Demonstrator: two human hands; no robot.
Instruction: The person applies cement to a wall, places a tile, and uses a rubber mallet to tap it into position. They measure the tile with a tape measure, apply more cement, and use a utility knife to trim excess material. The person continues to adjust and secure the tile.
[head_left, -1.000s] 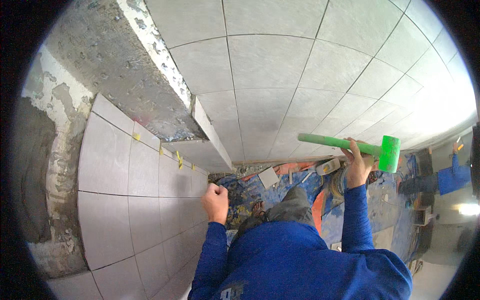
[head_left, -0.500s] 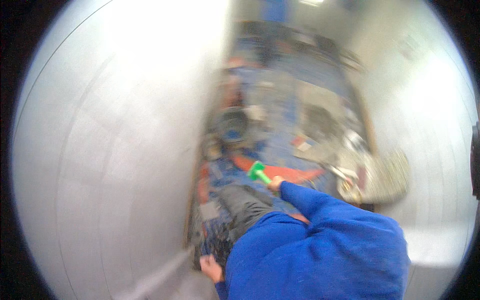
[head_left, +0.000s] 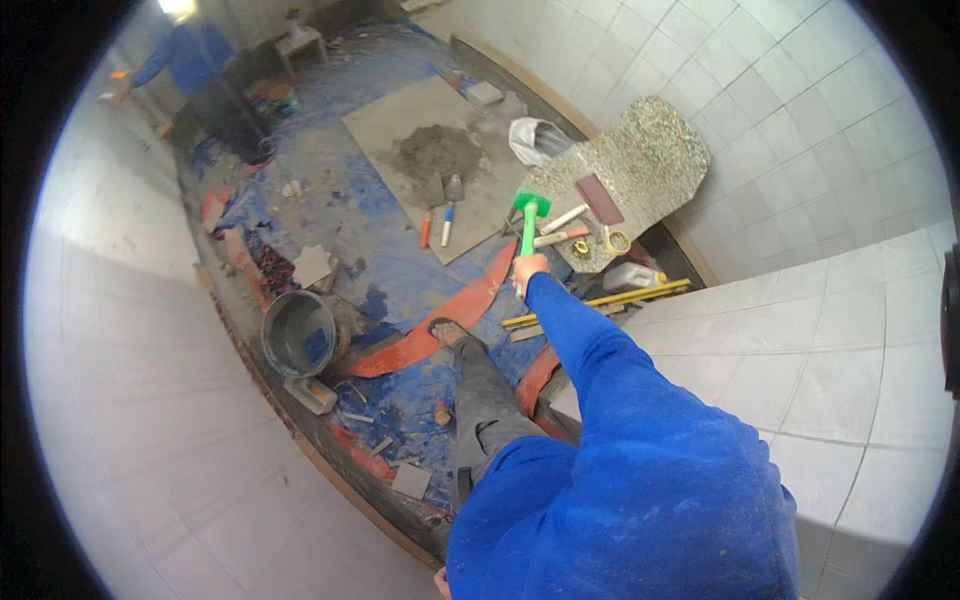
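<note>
My right hand [head_left: 528, 270] is stretched out and down, shut on the handle of a green rubber mallet [head_left: 527, 212]. The mallet head hangs over the floor next to a speckled stone slab [head_left: 650, 160]. Only a sliver of my left hand [head_left: 440, 580] shows at the bottom edge, too little to tell its state. My blue sleeve fills the lower right. My grey-trousered leg and sandalled foot [head_left: 448, 330] stand on the blue, mortar-stained floor.
A dark bucket [head_left: 300, 335] stands by the left wall. A mortar pile [head_left: 435, 152] lies on a board with two trowels [head_left: 440, 212]. On the floor are a yellow level [head_left: 600, 298], a tape roll [head_left: 618, 241] and a red-orange strip [head_left: 440, 322]. Another person in blue [head_left: 195, 60] works far off.
The view has swung from the tiled wall down to the floor. My right hand has come down from shoulder height with the green mallet, now held out low over the floor.
</note>
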